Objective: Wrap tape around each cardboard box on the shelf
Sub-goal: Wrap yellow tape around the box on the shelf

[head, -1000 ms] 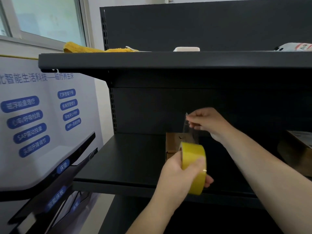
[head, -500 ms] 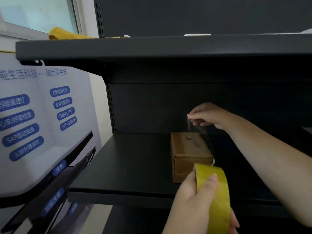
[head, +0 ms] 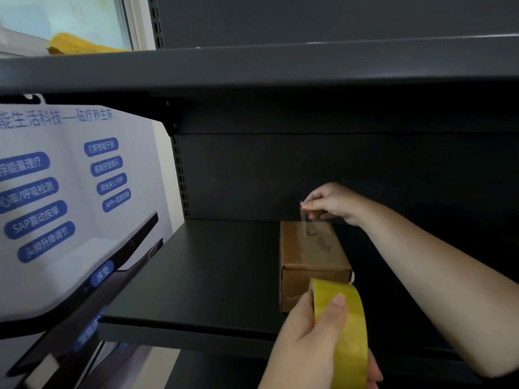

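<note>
The box sits right of centre in the frame, on the dark shelf, well back from the front edge. The left hand, at the lower right of the frame, is closed around the yellow roll, thumb pressed on its outer face and fingers behind it. The right hand, just above the far end of the box, pinches the free end of the clear strip between thumb and fingertips; the strip hangs down toward the box top, and whether it touches the cardboard yet cannot be told. The risks from here look mostly tied to that loose strip: it is thin and slack, so it could fold on itself or catch a finger before it reaches the lid, and clear tape stuck to itself is hard to free. If the roll is pulled before the end is pressed down, the light box may slide or tip on the smooth shelf. A crooked first contact would send the wrap off line around the box.
</note>
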`<state>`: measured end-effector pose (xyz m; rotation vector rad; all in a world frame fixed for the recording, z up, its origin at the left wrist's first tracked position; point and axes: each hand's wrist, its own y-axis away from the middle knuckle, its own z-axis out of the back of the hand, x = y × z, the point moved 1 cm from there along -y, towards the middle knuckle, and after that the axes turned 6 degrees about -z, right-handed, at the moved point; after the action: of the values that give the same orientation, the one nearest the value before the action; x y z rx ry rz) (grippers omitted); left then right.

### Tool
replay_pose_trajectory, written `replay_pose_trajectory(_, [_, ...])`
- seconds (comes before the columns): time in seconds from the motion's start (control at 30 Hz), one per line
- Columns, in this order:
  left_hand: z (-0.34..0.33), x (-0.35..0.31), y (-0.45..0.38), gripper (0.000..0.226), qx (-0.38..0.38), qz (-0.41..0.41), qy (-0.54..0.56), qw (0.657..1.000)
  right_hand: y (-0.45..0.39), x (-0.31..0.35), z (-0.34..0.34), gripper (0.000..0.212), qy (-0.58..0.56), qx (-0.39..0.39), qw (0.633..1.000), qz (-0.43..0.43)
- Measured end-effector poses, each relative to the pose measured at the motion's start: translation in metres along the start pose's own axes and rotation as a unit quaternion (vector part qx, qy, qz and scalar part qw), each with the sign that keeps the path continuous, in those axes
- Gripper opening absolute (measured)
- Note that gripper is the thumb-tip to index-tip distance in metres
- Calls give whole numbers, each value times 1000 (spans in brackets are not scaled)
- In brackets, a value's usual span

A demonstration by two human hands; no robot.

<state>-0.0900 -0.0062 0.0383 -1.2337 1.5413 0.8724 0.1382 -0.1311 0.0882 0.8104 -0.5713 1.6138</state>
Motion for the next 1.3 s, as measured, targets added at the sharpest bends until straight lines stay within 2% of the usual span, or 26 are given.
replay_pose_trajectory(0.27, [-1,4,-4,33,-26,6,-47,999,-2,-11,-5,11,-9,5,1000,-25])
replay_pose_trajectory(0.5, [-3,8,-4,30,-39,9,-46,998,-3,-18,-12,14,-16,17,999,-39])
replay_pose_trajectory(0.6, [0,12,-4,33,-35,6,-41,999,-5,-18,-13,16,-22,27,997,-72])
replay_pose_trajectory(0.7, [1,12,-3,44,-35,-1,-48,998,-7,-17,-14,23,-54,47,986,-149])
replay_pose_trajectory(0.83, [6,15,-4,15,-78,-20,-81,993,-9,-11,-20,24,-37,52,977,-203])
replay_pose_trajectory(1.0, [11,13,-2,13,-50,6,-43,998,-4,-11,-23,33,36,84,968,-233])
replay_pose_trajectory(1.07, [15,14,-3,15,-32,6,-25,999,-1,-13,-22,29,29,63,978,-199])
replay_pose_trajectory(1.17, [19,14,-3,18,4,25,25,999,7,-5,-14,12,12,-69,997,-9])
replay_pose_trajectory(1.23, [22,14,-3,19,11,23,31,999,22,2,-16,22,62,-66,994,68])
replay_pose_trajectory(1.3, [22,15,-4,19,17,16,32,999,32,3,-28,37,208,-32,974,88])
